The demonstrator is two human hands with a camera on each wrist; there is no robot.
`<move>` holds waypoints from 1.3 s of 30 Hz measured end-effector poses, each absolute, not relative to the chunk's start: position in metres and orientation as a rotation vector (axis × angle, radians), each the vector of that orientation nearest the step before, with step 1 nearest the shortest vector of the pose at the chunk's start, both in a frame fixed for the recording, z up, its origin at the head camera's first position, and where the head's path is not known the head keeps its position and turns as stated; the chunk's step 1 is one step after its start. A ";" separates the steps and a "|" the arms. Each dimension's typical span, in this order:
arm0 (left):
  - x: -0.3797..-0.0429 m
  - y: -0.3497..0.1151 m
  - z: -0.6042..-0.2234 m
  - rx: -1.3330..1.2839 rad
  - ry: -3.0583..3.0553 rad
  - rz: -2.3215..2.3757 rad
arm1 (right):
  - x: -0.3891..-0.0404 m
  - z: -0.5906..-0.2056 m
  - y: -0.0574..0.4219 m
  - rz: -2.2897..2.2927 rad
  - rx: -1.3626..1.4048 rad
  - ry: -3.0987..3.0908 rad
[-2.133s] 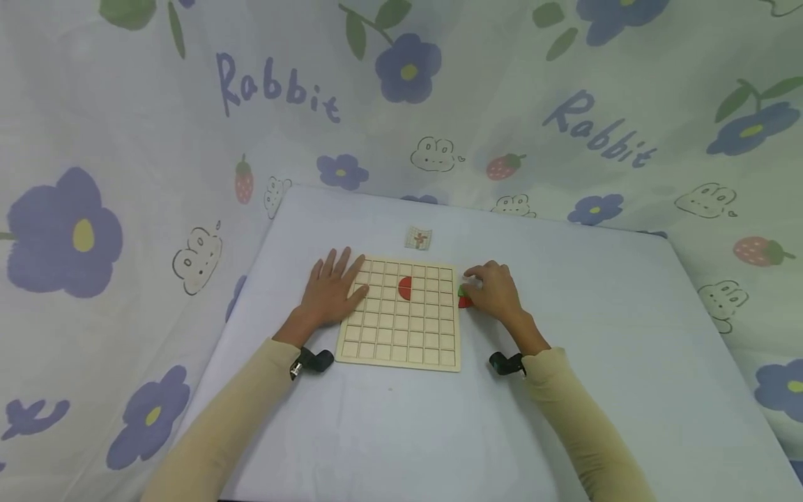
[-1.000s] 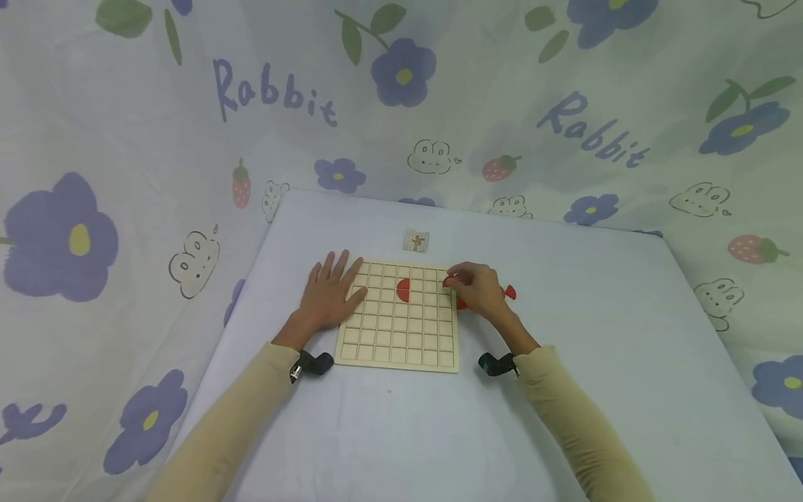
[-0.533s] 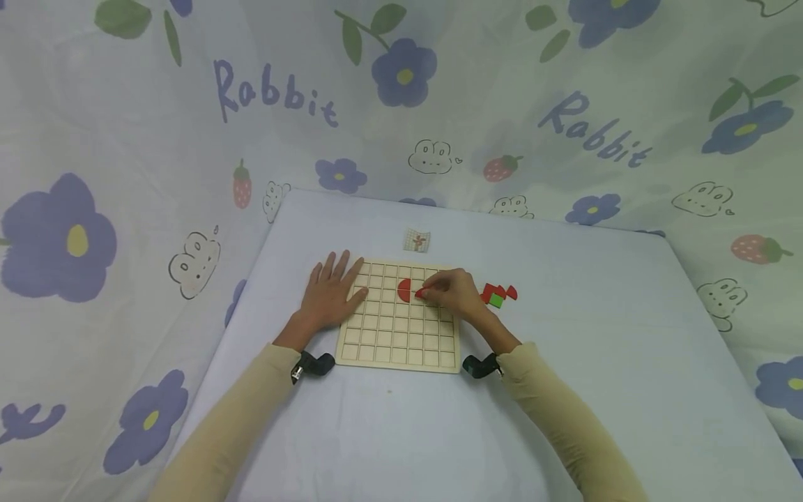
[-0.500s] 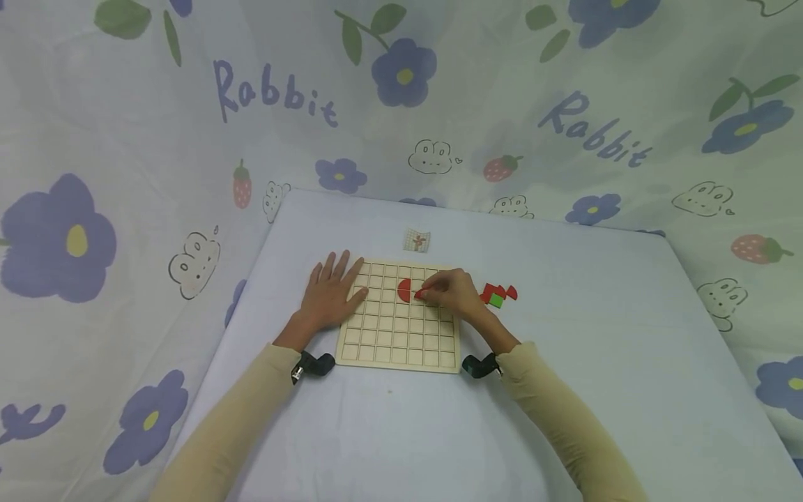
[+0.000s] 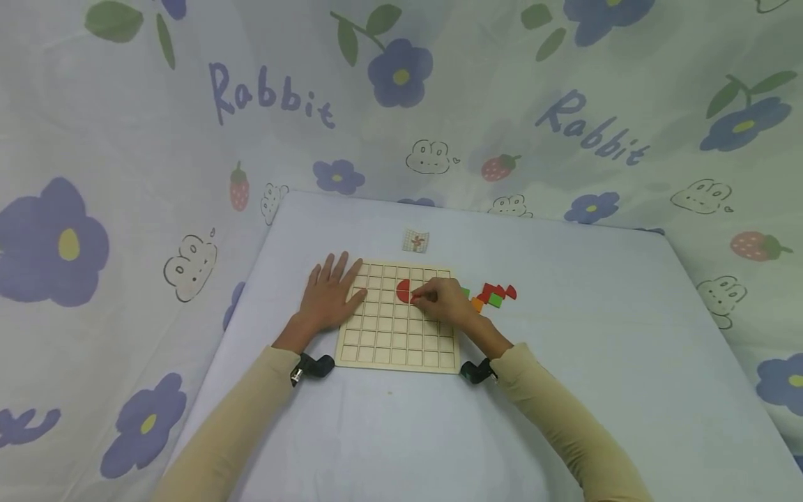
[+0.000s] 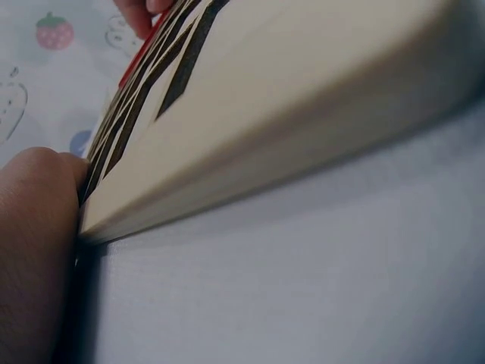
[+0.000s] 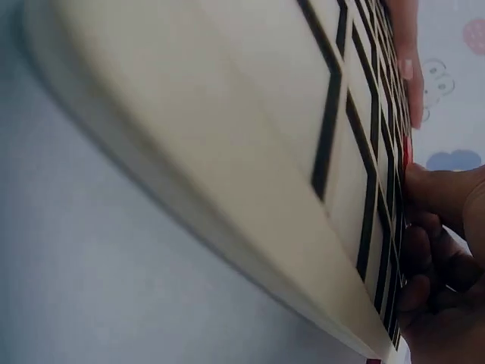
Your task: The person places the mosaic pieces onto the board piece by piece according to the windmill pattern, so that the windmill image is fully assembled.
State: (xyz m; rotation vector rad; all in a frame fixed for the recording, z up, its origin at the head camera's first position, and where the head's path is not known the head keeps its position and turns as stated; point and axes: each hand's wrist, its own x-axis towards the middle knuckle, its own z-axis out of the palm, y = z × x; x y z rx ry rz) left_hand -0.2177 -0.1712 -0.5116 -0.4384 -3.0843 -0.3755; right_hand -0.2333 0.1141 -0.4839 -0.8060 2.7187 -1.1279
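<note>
A pale wooden grid board (image 5: 398, 354) lies flat on the white table. My left hand (image 5: 327, 298) rests on its left edge, fingers spread and straight; the left wrist view shows the thumb side of this hand (image 6: 34, 243) against the board's edge. Two red quarter-circle pieces (image 5: 403, 291) sit in cells near the upper middle, together making a half circle. Right beside them my right hand (image 5: 447, 301) pinches another red quarter-circle piece (image 5: 415, 299) between thumb and fingertips, mostly covered by the fingers. In the right wrist view the thumb (image 7: 436, 186) points down at the grid.
Right of the board lie several loose red pieces (image 5: 491, 290), a green square (image 5: 495, 300), an orange piece (image 5: 477, 305) and another green piece (image 5: 465, 293) partly behind the hand. A small card with a red pinwheel-like pattern (image 5: 415, 241) lies beyond the board.
My right hand has moved left from the loose pieces onto the board, carrying a red quarter-circle piece to the half circle's right side. The left hand stays in place.
</note>
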 end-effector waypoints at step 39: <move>-0.216 -0.172 -0.511 -0.445 -3.067 -0.381 | -0.231 -0.476 0.211 -0.786 -0.548 2.983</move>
